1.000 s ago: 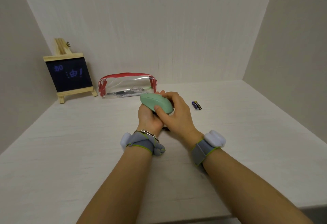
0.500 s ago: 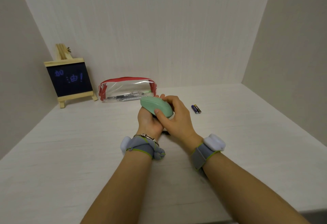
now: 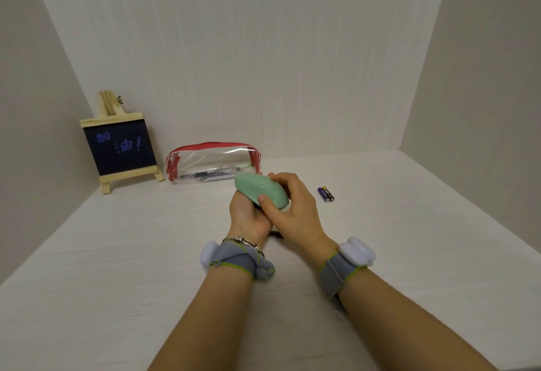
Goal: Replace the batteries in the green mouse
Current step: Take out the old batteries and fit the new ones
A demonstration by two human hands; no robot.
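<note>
Pale wood-grain tabletop fills the alcove. Above its middle, the left hand cups the green mouse from below, and the right hand grips its top. Two batteries lie just right. Farther back, a clear red-trimmed pencil case holds pens and a ruler; a small chalkboard easel stands left.

Both hands, left and right, close together, fingers curled.
</note>
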